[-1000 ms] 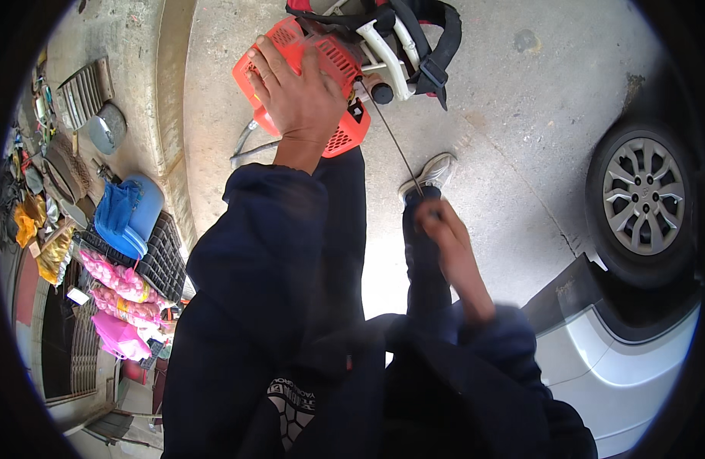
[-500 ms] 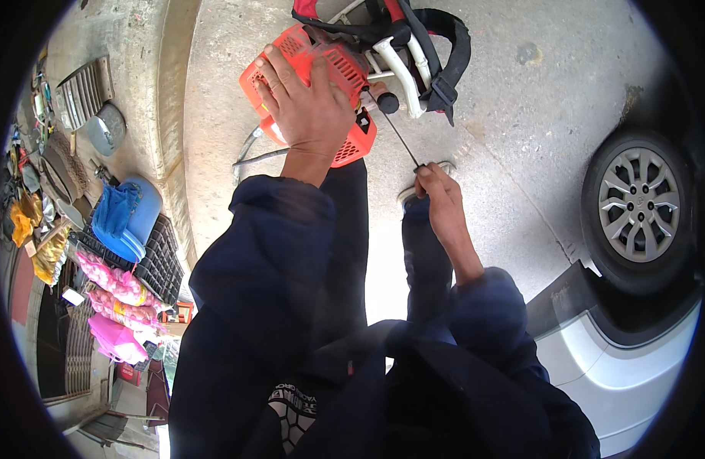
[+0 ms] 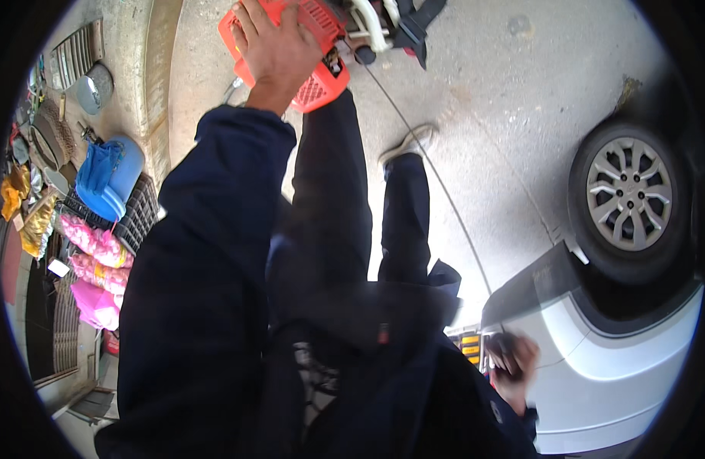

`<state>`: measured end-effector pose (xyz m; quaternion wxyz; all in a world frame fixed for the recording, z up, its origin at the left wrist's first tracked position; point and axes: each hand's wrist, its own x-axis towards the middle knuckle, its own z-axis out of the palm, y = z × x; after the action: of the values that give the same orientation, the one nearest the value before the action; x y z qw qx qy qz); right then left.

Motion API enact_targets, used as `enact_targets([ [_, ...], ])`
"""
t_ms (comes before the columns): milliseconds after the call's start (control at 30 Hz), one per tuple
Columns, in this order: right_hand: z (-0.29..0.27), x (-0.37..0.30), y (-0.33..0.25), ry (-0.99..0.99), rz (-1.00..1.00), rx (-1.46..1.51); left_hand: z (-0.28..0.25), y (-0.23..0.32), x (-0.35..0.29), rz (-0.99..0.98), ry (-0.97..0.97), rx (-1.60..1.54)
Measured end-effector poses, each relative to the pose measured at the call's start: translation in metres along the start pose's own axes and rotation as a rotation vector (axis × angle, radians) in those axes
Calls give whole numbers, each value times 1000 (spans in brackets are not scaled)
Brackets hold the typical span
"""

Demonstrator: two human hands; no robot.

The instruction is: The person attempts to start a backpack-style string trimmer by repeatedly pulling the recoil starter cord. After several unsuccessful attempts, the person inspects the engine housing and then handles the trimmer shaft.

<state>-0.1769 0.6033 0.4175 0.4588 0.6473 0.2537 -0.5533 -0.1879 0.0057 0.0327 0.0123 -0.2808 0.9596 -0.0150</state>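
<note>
My left hand (image 3: 282,52) lies flat with its fingers spread on the orange-red cover of a small engine (image 3: 322,90) at the top. White frame tubes (image 3: 371,27) and a black strap (image 3: 421,27) join the engine on its right. From its side a thin starter cord (image 3: 444,195) runs taut, down and to the right across the view. At the cord's lower end my right hand (image 3: 523,367), blurred by motion, is closed round the dark pull handle (image 3: 504,346), beside the car's pale body. The engine's upper part is cut off by the view's edge.
A silver car (image 3: 612,356) with its wheel (image 3: 629,191) stands close on my right. Along the left lie a blue basin (image 3: 125,172), a black crate (image 3: 142,203), pink mesh bags (image 3: 96,241) and a metal pot (image 3: 94,88). My shoe (image 3: 412,144) is under the cord.
My right hand has swept down and right with the pull handle, drawing out a long stretch of cord. My left hand stays on the engine, which now appears higher in view.
</note>
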Motion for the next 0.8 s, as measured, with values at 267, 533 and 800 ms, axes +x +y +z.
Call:
enact_targets([
  [267, 132, 160, 0, -46, -558, -922, 6, 9, -2, -33, 30, -11],
  [533, 375, 519, -2, -360, -1184, -1324, 2, 7, 1, -32, -12, -29],
  [800, 372, 532, -14, -528, -1419, -1362, 1, 10, 2, -38, -12, 37],
])
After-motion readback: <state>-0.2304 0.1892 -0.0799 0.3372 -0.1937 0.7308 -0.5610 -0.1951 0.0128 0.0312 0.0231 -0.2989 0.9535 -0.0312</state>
